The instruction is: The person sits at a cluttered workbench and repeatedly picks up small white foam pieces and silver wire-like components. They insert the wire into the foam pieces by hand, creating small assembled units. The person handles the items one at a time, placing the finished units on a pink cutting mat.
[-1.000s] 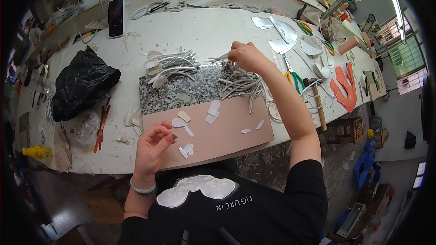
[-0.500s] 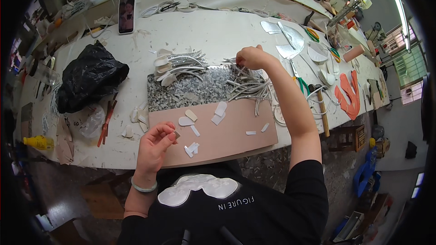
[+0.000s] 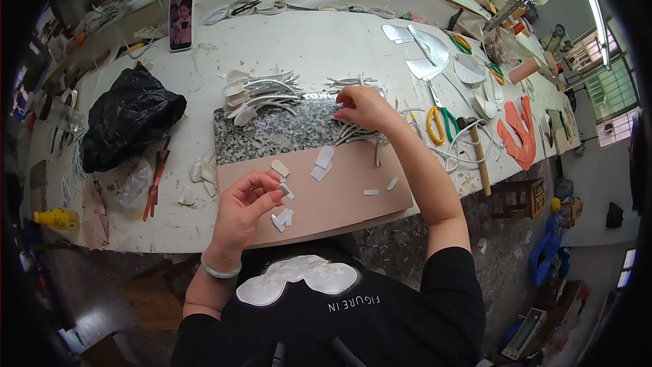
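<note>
My left hand (image 3: 248, 205) hovers over the near left part of the pinkish-brown board (image 3: 319, 211). Its thumb and forefinger pinch a small pale piece, mostly hidden by the fingers. Around it lie a cream rounded tab (image 3: 280, 167) and white strips (image 3: 283, 218). Farther off, my right hand (image 3: 365, 107) reaches over the right end of the grey speckled slab (image 3: 261, 134), among a bundle of silver cords (image 3: 360, 134). Its fingers are curled together; what they hold, if anything, cannot be made out. Another silver cord bundle (image 3: 268, 88) with pale tabs lies at the slab's left.
A black plastic bag (image 3: 132, 119) and a propped phone (image 3: 180, 22) stand left. To the right are scissors (image 3: 443, 122), a hammer (image 3: 481, 160), silver sheet pieces (image 3: 428, 54) and orange-pink cutouts (image 3: 519, 137). A yellow bottle (image 3: 58, 218) lies at the table's left edge.
My right hand has drawn nearer and lower, over the cord bundle. The left hand has risen slightly to the right toward the loose tabs. The view has shifted a little.
</note>
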`<state>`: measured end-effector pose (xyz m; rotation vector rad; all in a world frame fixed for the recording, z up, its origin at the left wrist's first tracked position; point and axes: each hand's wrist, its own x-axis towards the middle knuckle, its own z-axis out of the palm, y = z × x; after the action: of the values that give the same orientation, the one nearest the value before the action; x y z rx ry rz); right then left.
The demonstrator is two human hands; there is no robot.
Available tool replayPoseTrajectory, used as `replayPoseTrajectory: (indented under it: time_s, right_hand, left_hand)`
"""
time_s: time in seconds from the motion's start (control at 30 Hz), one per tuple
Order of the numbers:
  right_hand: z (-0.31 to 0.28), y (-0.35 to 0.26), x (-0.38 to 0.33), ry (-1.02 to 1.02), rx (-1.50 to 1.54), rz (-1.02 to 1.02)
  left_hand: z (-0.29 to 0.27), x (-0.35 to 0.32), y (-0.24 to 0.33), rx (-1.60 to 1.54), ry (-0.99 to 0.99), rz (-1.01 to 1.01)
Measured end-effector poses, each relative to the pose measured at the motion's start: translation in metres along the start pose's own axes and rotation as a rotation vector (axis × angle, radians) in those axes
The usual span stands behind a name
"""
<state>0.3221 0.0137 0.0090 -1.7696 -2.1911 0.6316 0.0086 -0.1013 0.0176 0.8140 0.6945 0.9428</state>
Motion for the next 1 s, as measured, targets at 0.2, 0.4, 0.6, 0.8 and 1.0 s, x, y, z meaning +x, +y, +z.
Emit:
replayPoseTrajectory:
  time_s: [0.2,0.4,0.6,0.8,1.0]
  right_hand:
    - [-0.003,-0.005,-0.016,-0.116,-0.087,-0.136]
    - [0.004,0.007,-0.030,0.017,-0.102,-0.224]
    - [-0.011,0.004,-0.022,0.371,-0.037,-0.366]
    - [-0.029,0.003,-0.026,0.482,0.268,-0.299]
    - [-0.037,0.003,-0.034,0.459,0.733,-0.330]
  left_hand:
    - [-0.008,0.001,0.000,-0.038,0.039,0.041]
    - [-0.011,0.000,-0.001,-0.120,0.045,-0.048]
    - [-0.025,-0.003,-0.014,-0.129,0.061,0.026]
    - [-0.024,-0.002,-0.013,-0.147,0.042,0.005]
    - [-0.017,-0.002,-0.009,-0.108,-0.024,0.096]
